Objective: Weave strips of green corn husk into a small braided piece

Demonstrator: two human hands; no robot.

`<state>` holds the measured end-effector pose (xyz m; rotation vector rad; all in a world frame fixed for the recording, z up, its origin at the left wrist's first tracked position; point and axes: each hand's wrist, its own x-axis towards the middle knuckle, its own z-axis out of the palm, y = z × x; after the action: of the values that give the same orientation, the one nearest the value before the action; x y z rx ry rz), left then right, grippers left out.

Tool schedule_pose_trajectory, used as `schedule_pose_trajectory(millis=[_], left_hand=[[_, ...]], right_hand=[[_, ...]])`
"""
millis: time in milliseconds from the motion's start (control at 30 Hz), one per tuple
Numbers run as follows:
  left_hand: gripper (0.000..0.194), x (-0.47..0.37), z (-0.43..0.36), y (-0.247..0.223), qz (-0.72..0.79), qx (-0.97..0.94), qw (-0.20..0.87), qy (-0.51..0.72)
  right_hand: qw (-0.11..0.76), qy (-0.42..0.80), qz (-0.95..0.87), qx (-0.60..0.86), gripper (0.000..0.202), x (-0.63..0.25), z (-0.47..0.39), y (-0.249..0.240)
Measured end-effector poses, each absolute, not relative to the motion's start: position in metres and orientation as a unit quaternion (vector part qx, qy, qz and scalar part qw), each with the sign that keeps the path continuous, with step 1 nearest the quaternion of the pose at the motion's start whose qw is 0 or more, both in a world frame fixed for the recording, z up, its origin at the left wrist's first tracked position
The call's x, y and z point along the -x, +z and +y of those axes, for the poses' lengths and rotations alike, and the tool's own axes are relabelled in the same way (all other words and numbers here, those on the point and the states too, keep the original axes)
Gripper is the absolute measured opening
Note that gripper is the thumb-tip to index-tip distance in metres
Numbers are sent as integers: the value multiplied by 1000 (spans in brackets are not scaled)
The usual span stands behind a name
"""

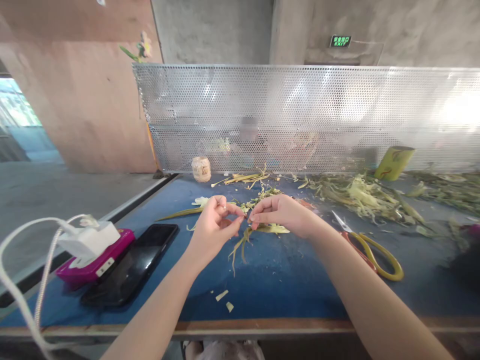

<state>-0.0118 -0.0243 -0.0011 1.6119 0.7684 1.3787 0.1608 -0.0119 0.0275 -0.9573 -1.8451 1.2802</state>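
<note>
Both hands are close together over the middle of the blue table (262, 295). My left hand (217, 222) pinches with thumb and index finger at a tiny dark piece between the hands, too small to make out. My right hand (275, 215) pinches at the same spot, fingertips almost touching the left ones. Thin green-yellow plant strips (243, 245) hang or lie just below the fingertips. Behind the hands are small green plant bits (268, 192), and a pale yellow-green piece (275, 229) lies under my right hand.
Yellow-handled scissors (378, 257) lie at the right, near a heap of plant strips (363, 195) and a yellow-green can (394, 163). At the left are a black phone (131, 265) and a pink power strip (95, 260). A jar (201, 169) stands before the perforated metal screen (262, 100).
</note>
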Motion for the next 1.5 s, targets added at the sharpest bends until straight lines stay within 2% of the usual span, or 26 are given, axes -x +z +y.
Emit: schedule_pose_trajectory(millis=[267, 400, 500, 900, 1000, 1133, 1233, 1500], left_hand=[[19, 17, -25, -7, 335, -740, 205, 546], [16, 19, -22, -6, 300, -813, 111, 487], [15, 19, -21, -7, 290, -821, 90, 483], [6, 15, -21, -9, 339, -717, 259, 551], [23, 13, -24, -4, 375, -645, 316, 587], [40, 13, -24, 1, 393, -618, 450, 510], [51, 13, -22, 2, 387, -578, 510, 505], [68, 13, -21, 2, 449, -452, 611, 470]], right_hand=[[402, 469, -666, 418, 12, -153, -9, 18], [389, 454, -691, 407, 7, -151, -10, 17], [364, 444, -722, 386, 8, -153, -12, 19], [355, 450, -725, 381, 9, -153, -9, 16], [380, 450, -707, 391, 9, -153, -8, 16], [405, 450, -684, 406, 7, -152, -9, 17], [410, 449, -684, 404, 7, -150, -10, 17], [424, 378, -721, 396, 9, -147, -11, 11]])
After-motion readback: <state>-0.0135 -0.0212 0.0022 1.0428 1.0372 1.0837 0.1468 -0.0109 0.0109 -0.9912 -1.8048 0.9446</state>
